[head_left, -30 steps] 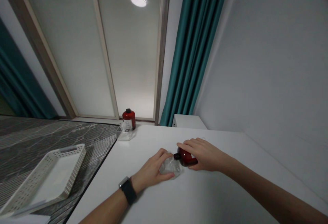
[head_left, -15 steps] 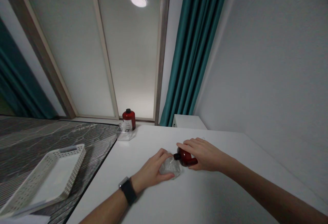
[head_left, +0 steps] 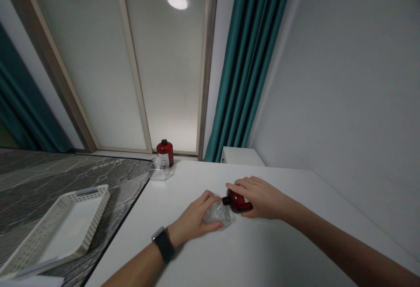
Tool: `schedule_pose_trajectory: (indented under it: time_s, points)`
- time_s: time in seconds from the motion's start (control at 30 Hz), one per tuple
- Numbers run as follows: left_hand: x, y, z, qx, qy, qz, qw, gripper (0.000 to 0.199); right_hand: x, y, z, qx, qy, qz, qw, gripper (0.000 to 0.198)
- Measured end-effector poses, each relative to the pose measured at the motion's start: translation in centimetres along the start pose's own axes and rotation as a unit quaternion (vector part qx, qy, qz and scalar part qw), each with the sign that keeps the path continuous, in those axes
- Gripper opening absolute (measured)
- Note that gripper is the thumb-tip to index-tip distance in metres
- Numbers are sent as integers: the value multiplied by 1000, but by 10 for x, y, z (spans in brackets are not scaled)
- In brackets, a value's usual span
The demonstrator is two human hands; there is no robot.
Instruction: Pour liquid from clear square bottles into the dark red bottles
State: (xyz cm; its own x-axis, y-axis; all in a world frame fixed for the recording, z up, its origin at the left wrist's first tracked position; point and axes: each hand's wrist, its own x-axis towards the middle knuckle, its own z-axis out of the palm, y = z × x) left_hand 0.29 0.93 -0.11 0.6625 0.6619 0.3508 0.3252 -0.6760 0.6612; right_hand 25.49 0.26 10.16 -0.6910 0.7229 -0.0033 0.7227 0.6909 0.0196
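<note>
My right hand [head_left: 259,196] is wrapped round a dark red bottle [head_left: 236,201] with a black neck. The bottle is tipped on its side, its neck pointing left over a clear, ridged container [head_left: 218,214]. Around that container's left side curve the thumb and fingers of my left hand [head_left: 200,217], gripping it on the white table [head_left: 197,265]. The bottle's neck is at the container's upper edge; whether they touch I cannot tell. Any liquid passing between them is too small to make out. A dark watch [head_left: 163,244] sits on my left wrist.
At the table's far left corner stands another red bottle [head_left: 168,149] with a black cap, behind a clear box [head_left: 159,174]. A white perforated basket [head_left: 90,230] lies left of the table. A white cabinet [head_left: 243,155] and teal curtain [head_left: 249,59] are beyond the far edge.
</note>
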Motion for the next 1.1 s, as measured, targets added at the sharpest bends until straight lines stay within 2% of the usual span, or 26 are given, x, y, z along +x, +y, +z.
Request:
schedule_pose_trajectory:
  time_s: [1.1]
  points:
    - [0,-2,1,4,-1,6,1000,54,1,2,1,-5,6,-12,1000,76]
